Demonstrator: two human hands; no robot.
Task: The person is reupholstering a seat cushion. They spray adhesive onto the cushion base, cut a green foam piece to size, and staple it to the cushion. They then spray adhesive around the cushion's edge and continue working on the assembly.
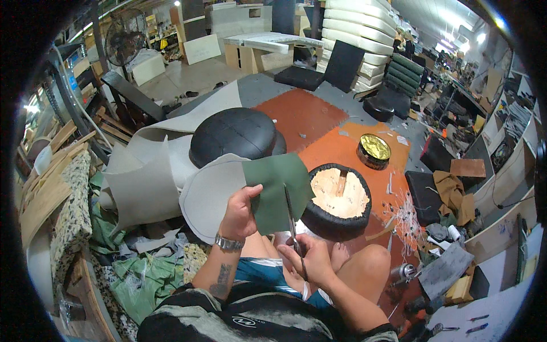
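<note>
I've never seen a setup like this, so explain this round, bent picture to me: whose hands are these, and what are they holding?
There's no machine here: these are one person's own bare hands. A wide fisheye camera worn on the head looks down at them, which is why straight edges bend toward the rim. The left hand holds a sheet, part green, part pale grey. The right hand holds scissors, with the blades at the green part. Beyond the hands, a tin stands on an orange mat. Near it is a round black piece with a pale middle, and farther left, a black cushion.
</note>
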